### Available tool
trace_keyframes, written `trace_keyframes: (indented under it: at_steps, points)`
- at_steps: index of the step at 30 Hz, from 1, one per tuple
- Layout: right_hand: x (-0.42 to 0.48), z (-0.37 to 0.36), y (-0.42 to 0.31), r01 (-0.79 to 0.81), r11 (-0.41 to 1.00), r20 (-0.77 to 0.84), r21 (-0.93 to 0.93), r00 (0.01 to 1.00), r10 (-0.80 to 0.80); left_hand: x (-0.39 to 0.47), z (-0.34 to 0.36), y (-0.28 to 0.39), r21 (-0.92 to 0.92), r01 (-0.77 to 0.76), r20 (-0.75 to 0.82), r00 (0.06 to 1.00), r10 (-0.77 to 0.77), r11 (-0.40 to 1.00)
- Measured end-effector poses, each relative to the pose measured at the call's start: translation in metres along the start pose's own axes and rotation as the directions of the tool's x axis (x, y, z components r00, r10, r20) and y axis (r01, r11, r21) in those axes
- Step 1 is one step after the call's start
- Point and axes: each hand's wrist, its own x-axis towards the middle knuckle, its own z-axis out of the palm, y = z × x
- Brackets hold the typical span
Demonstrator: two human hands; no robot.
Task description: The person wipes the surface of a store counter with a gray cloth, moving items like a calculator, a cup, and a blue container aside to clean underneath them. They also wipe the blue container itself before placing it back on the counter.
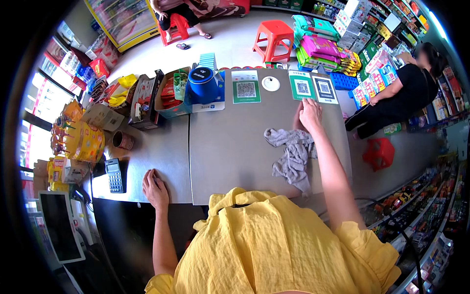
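My right hand [311, 114] reaches forward over the grey counter [227, 147], its fingertips at the near edge of a green card with a printed code [302, 83]. Nothing shows in its grasp. Beside my right forearm lies a crumpled grey cloth [292, 154], partly hidden by the arm. On the counter's near left edge rests my left hand [155, 188], fingers loosely bent and no object visible in it. A dark calculator [114, 176] is the thing closest to it, a little to the left.
Beyond my hands are a second green card [246, 95], a white disc [270, 83], a dark-framed code card [325, 88] and a blue canister [202, 82]. Snack boxes [145, 99] line the left. A person [411, 84] stands right; another sits beyond the counter near a red stool [273, 38].
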Motion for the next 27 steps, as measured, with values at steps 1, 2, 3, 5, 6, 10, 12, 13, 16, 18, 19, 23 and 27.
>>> trace_keyframes:
  at_steps: [1, 2, 3, 5, 6, 10, 12, 13, 16, 18, 19, 23, 27]
  points:
    - [-0.001, -0.011, -0.012, 0.002, 1.000, 0.015, 0.016, 1.000, -0.002, -0.001, 0.001, 0.001, 0.008, 0.001, -0.005, 1.000, -0.001, 1.000]
    - [-0.006, -0.020, -0.027, 0.058, 0.984, -0.050, 0.168, 0.998, -0.050, -0.001, 0.001, 0.001, 0.016, 0.003, -0.010, 1.000, -0.002, 1.000]
    - [-0.014, -0.029, -0.042, 0.171, 0.945, -0.117, 0.279, 0.983, -0.143, -0.001, -0.001, 0.002, 0.016, 0.006, -0.013, 1.000, -0.006, 1.000]
    - [-0.033, -0.039, -0.067, 0.249, 0.732, -0.032, 0.634, 0.954, -0.297, 0.002, -0.001, 0.004, 0.010, -0.001, -0.007, 1.000, 0.001, 1.000]
    - [-0.044, -0.050, -0.083, 0.151, 0.673, 0.150, 0.725, 0.918, -0.368, 0.001, -0.002, 0.003, 0.012, 0.002, -0.006, 1.000, -0.002, 1.000]
    - [-0.064, -0.043, -0.097, 0.498, 0.674, 0.000, 0.545, 0.804, -0.594, 0.001, 0.000, 0.001, 0.007, -0.004, 0.006, 1.000, 0.004, 1.000]
    - [-0.056, -0.031, -0.089, 0.390, 0.674, 0.027, 0.627, 0.854, -0.519, 0.002, -0.001, 0.002, 0.003, -0.013, 0.014, 1.000, 0.013, 1.000]
    - [-0.051, -0.026, -0.086, 0.333, 0.669, 0.045, 0.665, 0.876, -0.481, 0.002, -0.001, 0.002, 0.001, -0.017, 0.017, 1.000, 0.017, 1.000]
    - [-0.023, -0.012, -0.081, 0.374, 0.674, -0.035, 0.637, 0.887, -0.460, 0.002, -0.002, 0.003, 0.018, -0.001, 0.022, 1.000, 0.001, 1.000]
    - [0.003, -0.009, -0.081, 0.389, 0.706, -0.052, 0.592, 0.893, -0.448, 0.001, -0.002, 0.003, 0.032, 0.010, 0.025, 1.000, -0.011, 0.999]
    - [0.016, -0.009, -0.080, 0.396, 0.721, -0.053, 0.569, 0.892, -0.448, 0.001, -0.002, 0.002, 0.035, 0.010, 0.027, 1.000, -0.011, 0.999]
    - [0.067, -0.029, -0.093, 0.260, 0.852, 0.050, 0.455, 0.947, -0.316, -0.001, -0.003, 0.001, 0.016, 0.030, 0.011, 0.999, -0.030, 0.999]
    - [0.118, -0.015, -0.092, 0.072, 0.734, -0.161, 0.675, 0.986, 0.051, 0.004, -0.005, 0.006, 0.009, 0.029, 0.022, 0.999, -0.029, 1.000]
